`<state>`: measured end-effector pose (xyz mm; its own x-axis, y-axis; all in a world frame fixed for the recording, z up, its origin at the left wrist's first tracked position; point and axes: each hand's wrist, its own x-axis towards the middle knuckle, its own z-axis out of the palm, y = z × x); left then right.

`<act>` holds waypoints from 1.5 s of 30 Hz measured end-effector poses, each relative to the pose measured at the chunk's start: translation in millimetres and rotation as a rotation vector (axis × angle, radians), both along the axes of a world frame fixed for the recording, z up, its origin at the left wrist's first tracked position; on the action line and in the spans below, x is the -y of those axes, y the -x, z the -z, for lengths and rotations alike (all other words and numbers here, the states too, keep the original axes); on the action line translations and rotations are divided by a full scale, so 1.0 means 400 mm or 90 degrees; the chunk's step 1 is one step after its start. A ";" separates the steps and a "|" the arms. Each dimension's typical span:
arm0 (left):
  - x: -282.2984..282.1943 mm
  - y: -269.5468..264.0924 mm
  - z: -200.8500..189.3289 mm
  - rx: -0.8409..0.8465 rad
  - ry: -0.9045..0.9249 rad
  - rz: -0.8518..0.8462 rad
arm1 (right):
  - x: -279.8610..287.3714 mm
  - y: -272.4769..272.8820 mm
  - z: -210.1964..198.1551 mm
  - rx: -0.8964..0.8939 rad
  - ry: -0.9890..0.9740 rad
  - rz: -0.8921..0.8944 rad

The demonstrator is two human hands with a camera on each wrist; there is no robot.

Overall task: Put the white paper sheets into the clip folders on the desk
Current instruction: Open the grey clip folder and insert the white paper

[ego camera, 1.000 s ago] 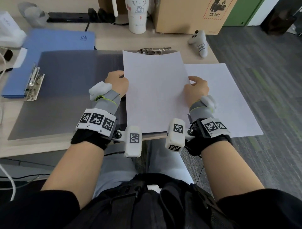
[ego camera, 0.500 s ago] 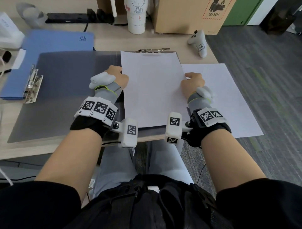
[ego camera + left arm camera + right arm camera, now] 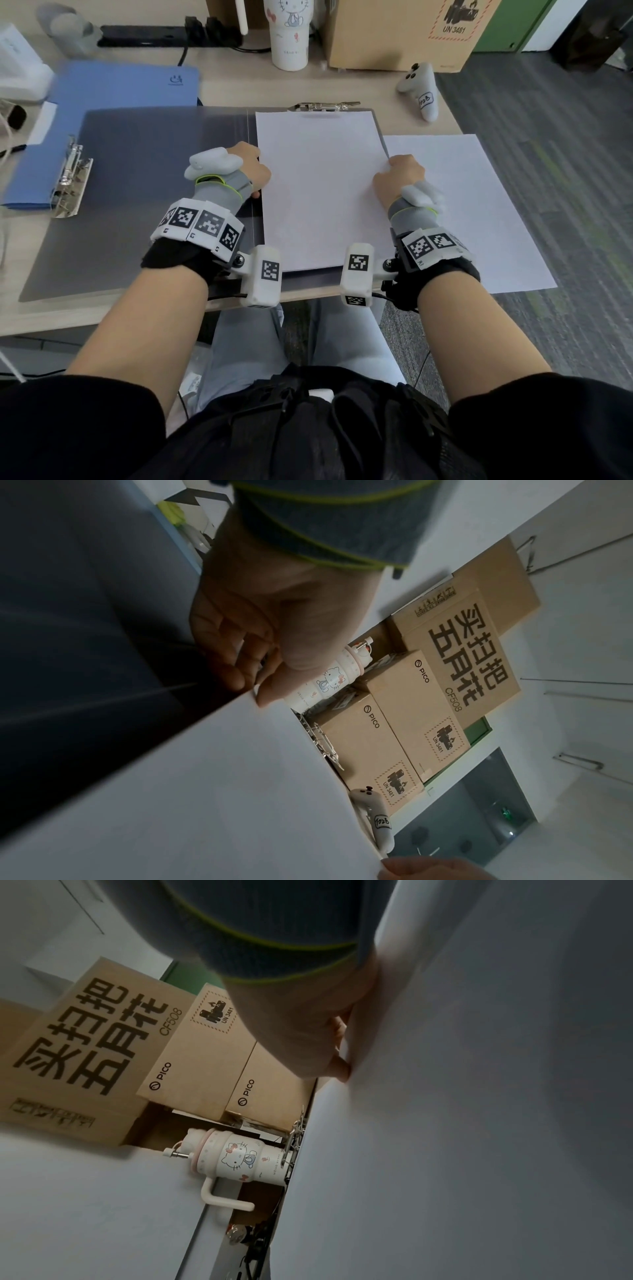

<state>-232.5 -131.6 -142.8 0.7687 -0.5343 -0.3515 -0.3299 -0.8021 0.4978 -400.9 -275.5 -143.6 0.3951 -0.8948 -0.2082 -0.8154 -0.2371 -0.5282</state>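
A white paper sheet [image 3: 322,192] lies over the right half of the open grey clip folder [image 3: 137,192], its top edge just below the folder's metal clip [image 3: 325,106]. My left hand [image 3: 251,168] pinches the sheet's left edge, thumb on top and fingers beneath, as the left wrist view shows on the sheet [image 3: 205,791] at my left hand [image 3: 253,674]. My right hand [image 3: 399,178] grips the right edge, with my right hand [image 3: 329,1047] curled against the paper [image 3: 479,1123]. A second white sheet [image 3: 479,212] lies flat to the right, overhanging the desk edge.
A blue clip folder [image 3: 113,92] with its metal clip [image 3: 70,174] lies open at the left, partly under the grey one. Behind stand a Hello Kitty tumbler [image 3: 289,34], a cardboard box [image 3: 394,31], a white controller [image 3: 423,90] and a power strip [image 3: 164,34].
Both hands have slid the sheet away from me, so its top edge has come up to the metal clip. The sheet has also straightened on the folder.
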 end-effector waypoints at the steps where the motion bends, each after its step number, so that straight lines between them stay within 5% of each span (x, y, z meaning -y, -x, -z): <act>1: 0.000 -0.002 0.000 0.000 -0.003 0.002 | 0.001 -0.004 0.001 -0.020 0.010 -0.012; 6: 0.008 -0.019 -0.005 0.034 -0.048 0.040 | 0.012 -0.024 0.004 -0.142 0.082 -0.056; 12: 0.036 -0.036 -0.008 0.198 -0.168 0.141 | 0.034 -0.101 0.038 -0.213 0.155 -0.153; 23: 0.120 -0.062 0.020 0.147 -0.184 0.236 | 0.095 -0.213 0.058 -0.208 0.100 -0.261; 39: 0.122 -0.076 0.048 0.146 -0.187 0.245 | 0.129 -0.298 0.069 -0.003 0.028 -0.119; 45: 0.121 -0.081 0.041 0.130 -0.185 0.243 | 0.130 -0.307 0.067 0.103 0.022 -0.171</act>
<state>-200.1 -180.1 -159.2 0.6066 -0.6924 -0.3908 -0.6929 -0.7014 0.1672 -278.1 -327.6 -170.5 0.6434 -0.7598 -0.0937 -0.6270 -0.4527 -0.6340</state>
